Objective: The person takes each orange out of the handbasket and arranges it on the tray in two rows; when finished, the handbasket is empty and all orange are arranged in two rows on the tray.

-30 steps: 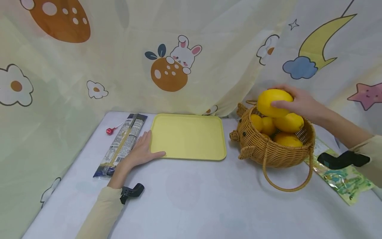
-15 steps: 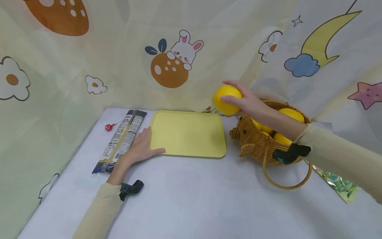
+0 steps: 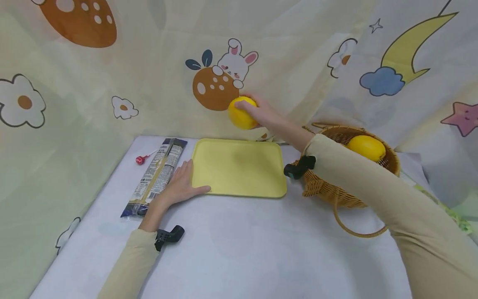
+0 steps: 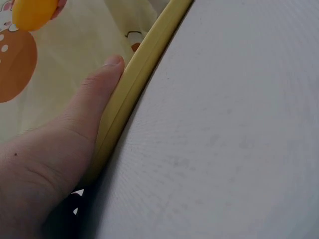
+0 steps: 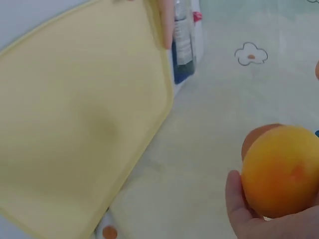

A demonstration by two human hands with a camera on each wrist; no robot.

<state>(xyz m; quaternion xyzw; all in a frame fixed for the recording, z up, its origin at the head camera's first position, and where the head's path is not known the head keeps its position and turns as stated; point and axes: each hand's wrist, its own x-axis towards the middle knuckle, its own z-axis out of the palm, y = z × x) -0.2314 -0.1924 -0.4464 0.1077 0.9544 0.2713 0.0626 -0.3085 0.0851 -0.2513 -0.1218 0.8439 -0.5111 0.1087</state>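
Observation:
My right hand [image 3: 263, 113] grips a yellow lemon [image 3: 240, 117], thumb on the near side, and holds it in the air over the back edge of the pale yellow tray [image 3: 239, 170]. In the right wrist view the lemon [image 5: 281, 172] looks orange-yellow, with fingers [image 5: 237, 199] curled beside it. My left hand [image 3: 179, 186] lies at the tray's left end, fingers straight along the side and thumb by the front edge. The left wrist view shows that thumb [image 4: 94, 94] against the tray rim [image 4: 127, 87].
A pig-shaped wicker basket [image 3: 324, 193] stands to the right, partly behind my right sleeve; a lemon [image 3: 367, 148] shows inside. Left of the tray lie a long printed packet [image 3: 158, 176] and a red lollipop [image 3: 140, 160]. A green packet [image 3: 461, 222] pokes out beyond the right arm.
My right hand has carried the lemon from above the basket leftwards to over the tray's back edge. The left hand has stayed at the tray.

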